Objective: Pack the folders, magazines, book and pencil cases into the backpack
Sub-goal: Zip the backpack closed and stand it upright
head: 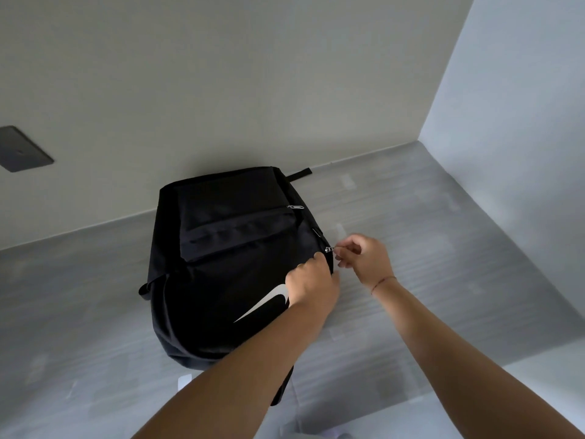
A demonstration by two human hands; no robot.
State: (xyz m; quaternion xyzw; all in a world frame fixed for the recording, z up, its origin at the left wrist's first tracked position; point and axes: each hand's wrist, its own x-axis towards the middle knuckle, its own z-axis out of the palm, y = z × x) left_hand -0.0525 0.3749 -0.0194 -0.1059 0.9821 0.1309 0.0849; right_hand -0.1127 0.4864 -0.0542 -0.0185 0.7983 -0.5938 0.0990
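The black backpack (228, 264) lies on the grey table (443, 248). The left hand (311, 285) presses its side; the right hand (364, 259) pinches, it seems, the zipper pull (330, 249).

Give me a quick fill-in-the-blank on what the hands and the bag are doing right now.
1. The right hand pinches a metal zipper pull on the backpack's ____ side.
2. The left hand presses on the ____ backpack.
3. The backpack lies on a grey ____.
4. The logo on the backpack is ____.

Missing words: right; black; floor; white
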